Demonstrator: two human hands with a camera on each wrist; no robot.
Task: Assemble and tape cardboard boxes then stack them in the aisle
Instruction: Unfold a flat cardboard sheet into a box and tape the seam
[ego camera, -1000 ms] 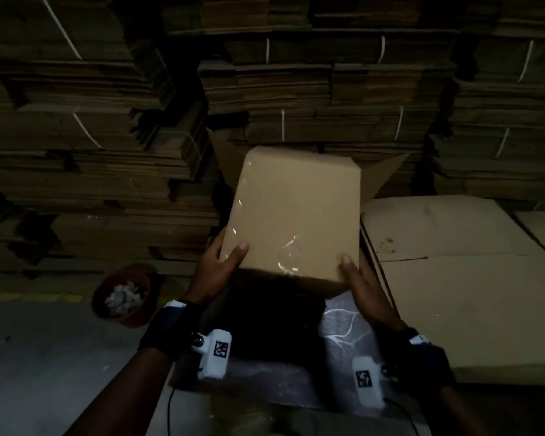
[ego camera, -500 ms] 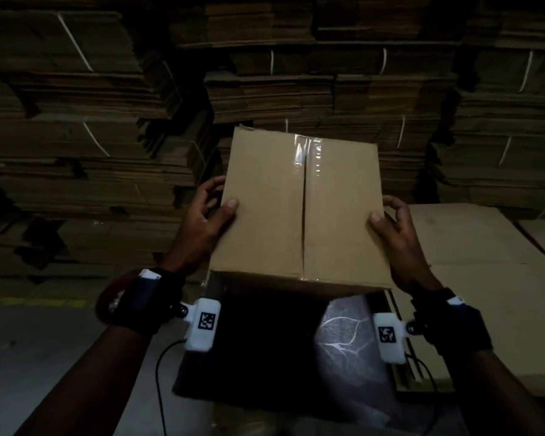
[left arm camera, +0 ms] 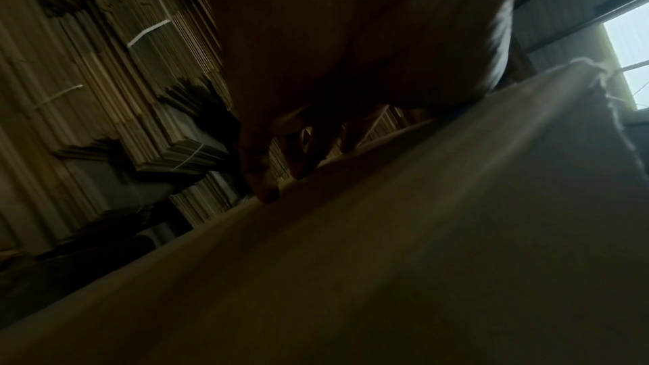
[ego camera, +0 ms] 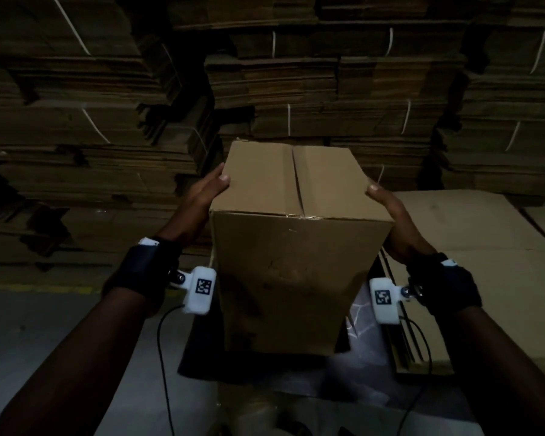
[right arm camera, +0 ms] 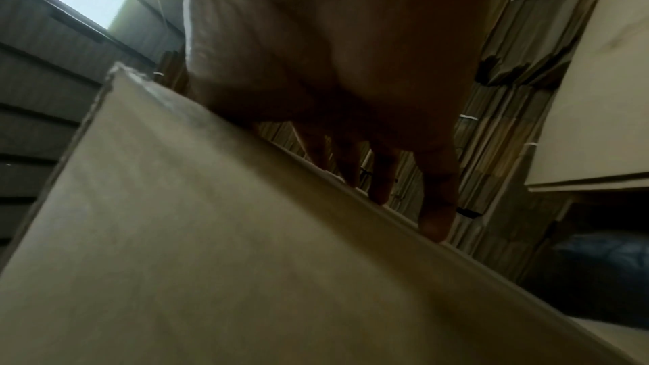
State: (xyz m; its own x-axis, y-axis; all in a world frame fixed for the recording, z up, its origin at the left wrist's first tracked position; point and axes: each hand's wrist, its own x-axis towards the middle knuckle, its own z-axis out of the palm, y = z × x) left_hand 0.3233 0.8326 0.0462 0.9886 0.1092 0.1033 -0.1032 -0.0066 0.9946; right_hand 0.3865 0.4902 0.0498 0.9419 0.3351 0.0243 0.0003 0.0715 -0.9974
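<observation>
- Strapped bundles of flat cardboard [ego camera: 328, 89] fill the dim background wall to wall.
- Both hands hold the cardboard box [ego camera: 296, 262] up between them, top flaps closed along a centre seam.
- Left hand [ego camera: 206, 191] has its grip on the box's left side, thumb on the top edge, fingers spread flat on the cardboard.
- Right hand [ego camera: 387, 204] has its grip on the right side, thumb on the top edge, fingers straight.
- Loose flat sheets [ego camera: 485, 247] lie to the right.
</observation>
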